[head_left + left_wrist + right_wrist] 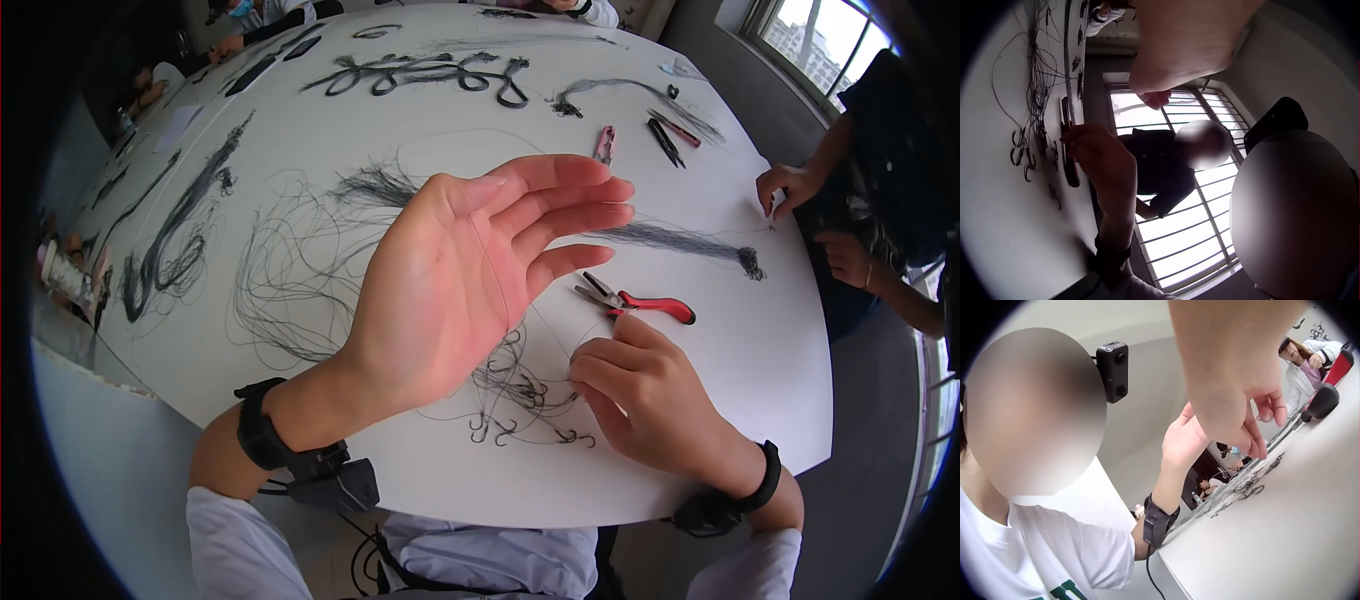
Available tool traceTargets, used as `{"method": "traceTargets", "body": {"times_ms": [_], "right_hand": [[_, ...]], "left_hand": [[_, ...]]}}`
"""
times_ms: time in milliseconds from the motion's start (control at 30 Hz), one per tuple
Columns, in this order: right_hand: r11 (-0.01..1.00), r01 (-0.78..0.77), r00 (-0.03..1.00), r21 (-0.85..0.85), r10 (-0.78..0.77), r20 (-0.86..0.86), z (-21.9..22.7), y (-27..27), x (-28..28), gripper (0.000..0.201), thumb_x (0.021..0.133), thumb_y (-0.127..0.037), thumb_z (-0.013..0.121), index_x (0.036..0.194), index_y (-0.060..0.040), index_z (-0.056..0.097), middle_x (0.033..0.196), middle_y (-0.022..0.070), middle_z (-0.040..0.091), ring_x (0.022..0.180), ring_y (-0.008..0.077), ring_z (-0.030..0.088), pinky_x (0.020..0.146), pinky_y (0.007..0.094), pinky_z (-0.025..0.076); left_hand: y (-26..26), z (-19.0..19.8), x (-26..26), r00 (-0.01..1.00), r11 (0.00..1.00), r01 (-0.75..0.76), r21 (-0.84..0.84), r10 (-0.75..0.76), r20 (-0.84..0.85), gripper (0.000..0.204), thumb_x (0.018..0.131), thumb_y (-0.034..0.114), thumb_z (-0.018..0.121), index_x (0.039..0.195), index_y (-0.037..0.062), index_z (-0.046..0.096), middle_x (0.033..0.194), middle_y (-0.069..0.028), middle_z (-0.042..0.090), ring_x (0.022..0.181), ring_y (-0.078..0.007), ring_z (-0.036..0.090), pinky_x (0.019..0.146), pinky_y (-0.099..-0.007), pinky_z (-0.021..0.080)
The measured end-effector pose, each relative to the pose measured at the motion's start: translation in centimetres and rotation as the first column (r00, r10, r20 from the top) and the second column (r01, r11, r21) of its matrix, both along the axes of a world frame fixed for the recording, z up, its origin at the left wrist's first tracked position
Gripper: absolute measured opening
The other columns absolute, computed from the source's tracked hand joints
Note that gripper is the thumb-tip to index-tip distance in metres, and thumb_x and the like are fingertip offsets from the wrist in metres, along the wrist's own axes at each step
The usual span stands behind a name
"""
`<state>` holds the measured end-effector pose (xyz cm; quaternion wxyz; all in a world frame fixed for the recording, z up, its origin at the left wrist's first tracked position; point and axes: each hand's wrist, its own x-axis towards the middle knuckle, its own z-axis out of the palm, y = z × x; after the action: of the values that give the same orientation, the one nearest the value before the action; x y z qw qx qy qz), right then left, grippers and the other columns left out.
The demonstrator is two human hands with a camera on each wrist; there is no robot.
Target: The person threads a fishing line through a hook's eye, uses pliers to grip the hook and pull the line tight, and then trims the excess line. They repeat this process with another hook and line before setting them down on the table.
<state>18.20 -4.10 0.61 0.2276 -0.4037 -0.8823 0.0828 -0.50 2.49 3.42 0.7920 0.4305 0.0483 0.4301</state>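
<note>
At the near edge of the white table point(745, 375), a small heap of dark fishing hooks point(530, 392) with their wires lies between the two hands, partly behind the left one in the head view. The left hand point(470, 265) is raised above the table, with its palm turned up and the fingers extended and slightly apart; it grasps nothing, but one thin line point(492, 265) crosses its palm. The right hand point(650, 395) is low, just beside the heap, with bent fingers that seem to pinch this same line close to the hooks; the fingertips are too small to tell exactly what is between them. From here, I judge the main danger is tangling: the hook bends lie across each other, so a pull on one line could drag several hooks together. If the pull is strong, the fine line could slip from the pinch, or cut into the left palm. A hook point could also prick the right fingers, because they work so near to it. The red-handled pliers point(655, 303) lie just beyond the right hand and could catch the line, while the loose strands point(300, 347) on the left could become mixed in if the left forearm sweeps over them.
</note>
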Motion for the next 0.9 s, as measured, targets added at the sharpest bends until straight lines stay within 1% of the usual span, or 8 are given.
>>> {"method": "traceTargets", "body": {"times_ms": [400, 500, 567, 600, 633, 700, 733, 900], "right_hand": [[0.961, -0.275, 0.954, 0.016, 0.274, -0.117, 3.0, -0.6, -1.7, 0.017, 0.057, 0.002, 0.062, 0.073, -0.0005, 0.056, 0.069, 0.0033, 0.050, 0.062, 0.0207, 0.039, 0.053, 0.0321, 0.038], [0.948, -0.313, 0.936, -0.053, 0.298, -0.189, 4.3, 0.1, -1.2, 0.014, 0.062, 0.000, 0.065, 0.073, -0.0052, 0.059, 0.078, 0.0012, 0.062, 0.056, 0.0195, 0.039, 0.052, 0.0288, 0.035], [0.954, -0.296, 0.911, 0.043, 0.295, -0.288, 5.2, 0.7, -0.7, 0.014, 0.062, 0.001, 0.065, 0.072, -0.0059, 0.059, 0.077, 0.0014, 0.062, 0.057, 0.0191, 0.041, 0.054, 0.0289, 0.034], [0.975, -0.220, 0.942, 0.017, 0.217, -0.255, 6.0, 0.6, -0.4, 0.009, 0.066, -0.001, 0.064, 0.071, -0.0068, 0.059, 0.076, 0.0010, 0.062, 0.059, 0.0172, 0.043, 0.057, 0.0283, 0.031], [0.976, -0.218, 0.943, 0.018, 0.215, -0.256, 6.3, 0.8, 0.1, 0.009, 0.066, -0.001, 0.064, 0.071, -0.0068, 0.059, 0.076, 0.0010, 0.062, 0.059, 0.0172, 0.043, 0.057, 0.0283, 0.031], [0.989, -0.150, 0.963, -0.013, 0.143, -0.226, 7.0, 1.3, 1.2, 0.004, 0.070, -0.007, 0.063, 0.070, -0.0075, 0.059, 0.074, 0.0003, 0.062, 0.061, 0.0151, 0.045, 0.059, 0.0279, 0.028], [0.986, -0.160, 0.952, -0.039, 0.144, -0.269, 6.9, 1.6, 1.6, 0.007, 0.074, -0.013, 0.062, 0.070, -0.0072, 0.059, 0.073, 0.0007, 0.062, 0.062, 0.0135, 0.045, 0.061, 0.0281, 0.026], [0.988, -0.154, 0.929, 0.018, 0.151, -0.337, 6.9, 2.2, 2.3, 0.009, 0.075, -0.013, 0.062, 0.071, -0.0055, 0.059, 0.074, 0.0050, 0.062, 0.063, 0.0129, 0.047, 0.064, 0.0294, 0.026]], "left_hand": [[1.4, -0.7, 2.4, 0.871, 0.844, -0.324, 0.428, 0.443, -0.212, 0.043, 0.098, 0.030, 0.025, 0.125, -0.0003, 0.037, 0.124, -0.0141, 0.047, 0.111, -0.0202, 0.047, 0.095, -0.0326, 0.035], [1.5, -1.0, 1.9, 0.878, 0.819, -0.067, 0.570, 0.320, -0.357, 0.051, 0.098, 0.038, 0.023, 0.120, -0.0027, 0.044, 0.113, -0.0145, 0.054, 0.105, -0.0190, 0.051, 0.093, -0.0312, 0.037], [0.6, -0.7, 1.6, 0.754, 0.940, 0.206, 0.270, 0.023, -0.657, 0.060, 0.097, 0.046, 0.021, 0.114, -0.0051, 0.048, 0.102, -0.0132, 0.058, 0.100, -0.0172, 0.054, 0.092, -0.0299, 0.039], [-0.5, -1.0, 2.3, 0.750, 0.965, 0.073, 0.251, 0.112, -0.652, 0.071, 0.092, 0.057, 0.021, 0.088, -0.0037, 0.056, 0.072, -0.0110, 0.060, 0.064, -0.0148, 0.058, 0.063, -0.0245, 0.048], [-0.5, -0.9, 2.1, 0.750, 0.965, 0.076, 0.251, 0.111, -0.652, 0.071, 0.092, 0.057, 0.021, 0.088, -0.0037, 0.056, 0.072, -0.0110, 0.060, 0.064, -0.0148, 0.058, 0.063, -0.0245, 0.048], [-0.3, -0.4, 1.6, 0.730, 0.887, 0.461, 0.015, -0.370, -0.574, 0.079, 0.088, 0.064, 0.013, 0.082, -0.0029, 0.054, 0.061, -0.0116, 0.057, 0.049, -0.0146, 0.053, 0.049, -0.0240, 0.045], [-0.7, -0.5, 2.0, 0.742, 0.894, 0.446, -0.047, -0.398, -0.539, 0.083, 0.086, 0.067, 0.006, 0.080, -0.0017, 0.052, 0.049, -0.0102, 0.052, 0.033, -0.0120, 0.042, 0.035, -0.0224, 0.035], [-1.5, 1.3, 1.5, 0.663, 0.841, 0.533, -0.090, -0.482, -0.573, 0.086, 0.086, 0.064, -0.002, 0.079, -0.0057, 0.049, 0.040, -0.0098, 0.047, 0.024, -0.0086, 0.030, 0.026, -0.0203, 0.022]]}}
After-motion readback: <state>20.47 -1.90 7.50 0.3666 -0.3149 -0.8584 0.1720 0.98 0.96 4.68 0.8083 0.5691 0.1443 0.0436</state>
